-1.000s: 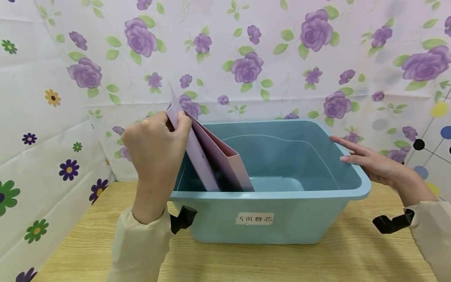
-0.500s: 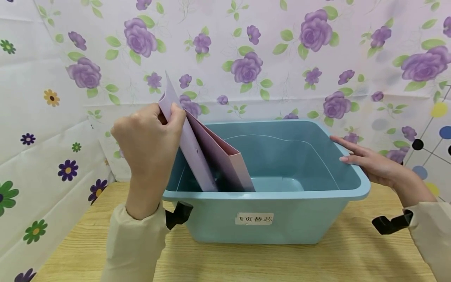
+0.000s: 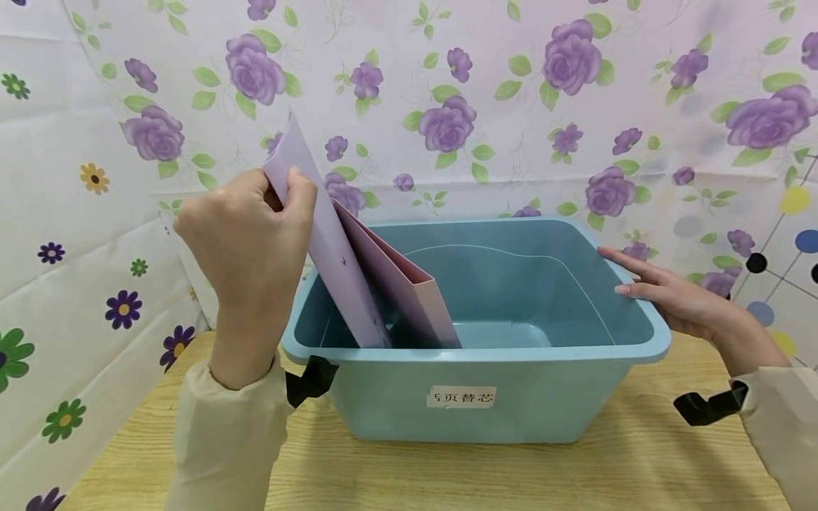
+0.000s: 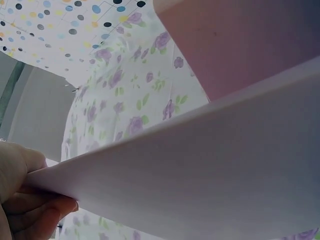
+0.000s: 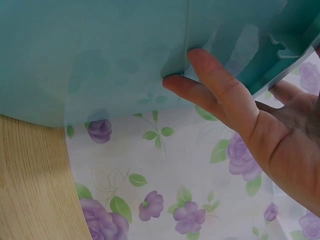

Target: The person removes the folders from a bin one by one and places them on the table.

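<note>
My left hand [image 3: 252, 231] pinches the upper edge of a lilac ring binder [image 3: 332, 245], thumb on one face and curled fingers on the other. The binder leans to the left, its lower end inside a blue plastic bin [image 3: 511, 353]. Beside it a pink binder [image 3: 415, 305] also stands tilted in the bin. In the left wrist view the lilac binder [image 4: 200, 165] stretches away from the pinching fingers [image 4: 45, 215]. My right hand [image 3: 677, 294] rests on the bin's right rim, and in the right wrist view its straight fingers [image 5: 220, 85] touch the outer wall.
A paper label [image 3: 461, 397] with printed characters is stuck on the bin's front. The bin stands on a wooden table [image 3: 409, 475]. Behind it hangs a floral cloth [image 3: 396, 106], and another patterned cloth [image 3: 83, 234] covers the left side.
My left hand has moved up and to the left, drawing the lilac binder higher out of the bin. The pink binder and my right hand stay about where they were.
</note>
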`<state>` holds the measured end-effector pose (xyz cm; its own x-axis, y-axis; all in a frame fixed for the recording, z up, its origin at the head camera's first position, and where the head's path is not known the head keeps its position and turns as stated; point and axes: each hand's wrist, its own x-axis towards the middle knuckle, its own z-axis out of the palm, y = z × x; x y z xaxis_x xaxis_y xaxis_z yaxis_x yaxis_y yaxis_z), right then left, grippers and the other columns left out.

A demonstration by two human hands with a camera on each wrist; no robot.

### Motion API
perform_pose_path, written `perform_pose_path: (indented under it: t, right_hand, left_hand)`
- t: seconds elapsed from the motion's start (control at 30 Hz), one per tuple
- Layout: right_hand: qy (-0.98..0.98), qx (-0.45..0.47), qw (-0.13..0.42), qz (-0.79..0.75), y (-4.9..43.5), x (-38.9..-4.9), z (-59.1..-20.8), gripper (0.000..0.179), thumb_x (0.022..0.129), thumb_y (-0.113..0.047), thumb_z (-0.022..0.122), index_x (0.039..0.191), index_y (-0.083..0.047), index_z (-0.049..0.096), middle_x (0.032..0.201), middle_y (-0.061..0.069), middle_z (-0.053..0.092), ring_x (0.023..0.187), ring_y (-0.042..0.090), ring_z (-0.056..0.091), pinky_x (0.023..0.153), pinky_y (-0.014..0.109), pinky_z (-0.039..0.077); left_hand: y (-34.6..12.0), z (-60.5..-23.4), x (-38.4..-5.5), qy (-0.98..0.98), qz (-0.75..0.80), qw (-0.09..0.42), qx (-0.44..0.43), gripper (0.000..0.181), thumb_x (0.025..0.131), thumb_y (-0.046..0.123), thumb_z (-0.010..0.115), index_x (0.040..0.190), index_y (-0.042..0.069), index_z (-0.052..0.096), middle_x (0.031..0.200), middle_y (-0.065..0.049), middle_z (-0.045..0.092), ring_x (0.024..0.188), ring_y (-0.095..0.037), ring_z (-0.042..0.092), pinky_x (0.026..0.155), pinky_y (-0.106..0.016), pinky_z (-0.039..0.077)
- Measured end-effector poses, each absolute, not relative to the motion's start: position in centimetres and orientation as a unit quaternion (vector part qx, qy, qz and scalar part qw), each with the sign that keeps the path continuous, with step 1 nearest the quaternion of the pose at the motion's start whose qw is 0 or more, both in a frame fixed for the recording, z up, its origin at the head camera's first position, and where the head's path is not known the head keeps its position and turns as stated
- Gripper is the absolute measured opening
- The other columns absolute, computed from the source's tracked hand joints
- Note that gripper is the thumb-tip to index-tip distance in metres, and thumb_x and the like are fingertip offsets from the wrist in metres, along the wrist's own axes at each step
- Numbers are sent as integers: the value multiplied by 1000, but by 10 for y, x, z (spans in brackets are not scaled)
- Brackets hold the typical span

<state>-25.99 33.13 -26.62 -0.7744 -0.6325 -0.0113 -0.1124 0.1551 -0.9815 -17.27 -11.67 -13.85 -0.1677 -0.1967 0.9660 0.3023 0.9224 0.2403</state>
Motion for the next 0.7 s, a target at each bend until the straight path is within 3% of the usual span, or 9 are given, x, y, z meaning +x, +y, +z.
perform_pose_path:
  t: [0.7]
  right_hand:
    - [717, -266, 227, -603, 331, -260, -265, 62, 100, -10, 29, 146, -33, -7, 126, -11, 47, 101, 32, 59, 73, 50, 50]
  left_hand:
    - [-127, -124, -176, -718, -174, 672, -53, 46, 83, 18, 49, 42, 4, 33, 39, -10, 30, 39, -24, 22, 45, -33, 13]
